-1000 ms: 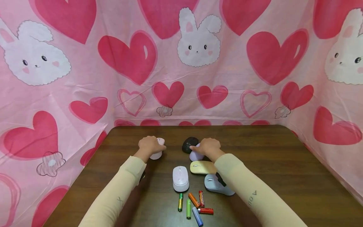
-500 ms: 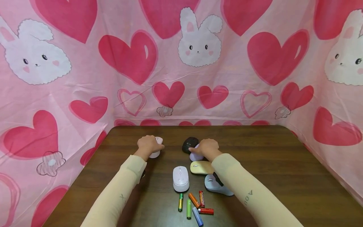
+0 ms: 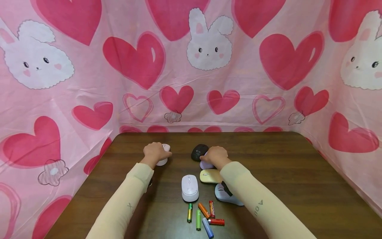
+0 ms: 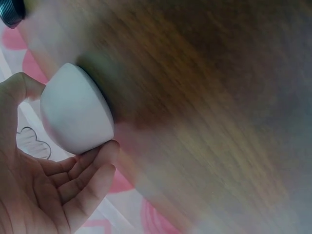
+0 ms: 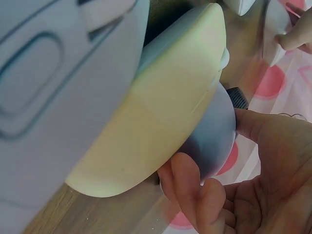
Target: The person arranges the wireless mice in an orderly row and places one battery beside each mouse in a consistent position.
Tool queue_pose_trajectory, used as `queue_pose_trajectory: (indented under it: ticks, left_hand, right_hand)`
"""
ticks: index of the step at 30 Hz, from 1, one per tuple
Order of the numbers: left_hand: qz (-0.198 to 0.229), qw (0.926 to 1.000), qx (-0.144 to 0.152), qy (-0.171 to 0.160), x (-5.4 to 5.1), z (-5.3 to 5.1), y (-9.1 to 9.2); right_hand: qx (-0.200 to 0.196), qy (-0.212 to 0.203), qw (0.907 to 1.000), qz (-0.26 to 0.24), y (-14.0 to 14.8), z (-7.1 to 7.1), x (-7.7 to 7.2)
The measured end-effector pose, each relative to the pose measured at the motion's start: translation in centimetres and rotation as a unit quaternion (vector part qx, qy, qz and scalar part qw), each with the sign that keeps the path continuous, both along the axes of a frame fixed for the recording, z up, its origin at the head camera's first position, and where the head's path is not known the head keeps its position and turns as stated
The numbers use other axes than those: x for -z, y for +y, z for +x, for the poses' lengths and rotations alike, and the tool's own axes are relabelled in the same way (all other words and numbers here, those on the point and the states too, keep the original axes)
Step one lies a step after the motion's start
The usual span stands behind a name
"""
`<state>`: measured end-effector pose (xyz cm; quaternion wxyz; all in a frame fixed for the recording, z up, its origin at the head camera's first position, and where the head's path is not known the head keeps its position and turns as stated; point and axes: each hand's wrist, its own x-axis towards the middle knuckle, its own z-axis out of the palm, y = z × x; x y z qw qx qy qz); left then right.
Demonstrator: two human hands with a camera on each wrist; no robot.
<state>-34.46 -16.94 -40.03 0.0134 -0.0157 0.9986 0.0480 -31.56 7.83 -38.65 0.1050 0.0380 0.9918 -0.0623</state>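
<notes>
At the left rear of the table, the left hand (image 3: 155, 153) grips a white mouse (image 3: 162, 161); the left wrist view has thumb and fingers on either side of the white mouse (image 4: 78, 112). The right hand (image 3: 217, 156) holds a lilac mouse (image 3: 206, 164) between thumb and fingers, beside a black mouse (image 3: 200, 152). In the right wrist view, its fingertips lie close to the yellow mouse (image 5: 156, 112), with the lilac mouse (image 5: 214, 134) behind.
Nearer the person lie a yellow mouse (image 3: 210, 176), a grey-blue mouse (image 3: 226, 195) partly under the right sleeve, and another white mouse (image 3: 190, 188). Several batteries (image 3: 198, 219) lie at the front. A pink curtain (image 3: 179, 76) surrounds the wooden table (image 3: 274, 166).
The left hand and its white mouse have shifted slightly left and back. The right hand and forearm have moved slightly left, while the lilac mouse stays about where it was.
</notes>
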Motion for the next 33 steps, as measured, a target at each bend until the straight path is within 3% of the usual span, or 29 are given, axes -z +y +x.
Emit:
queue_pose_trajectory:
  ticks: [17, 33]
  left_hand:
    - [0.008, 1.0, 0.001, 0.003, 0.4, -0.3, -0.2]
    - [0.01, 0.9999, 0.009, 0.002, 0.5, -0.5, -0.2]
  right_hand:
    - [0.015, 0.005, 0.9994, -0.031, 0.4, 0.4, -0.4]
    - [0.05, -0.007, 0.9922, -0.114, 1.4, 0.2, -0.5]
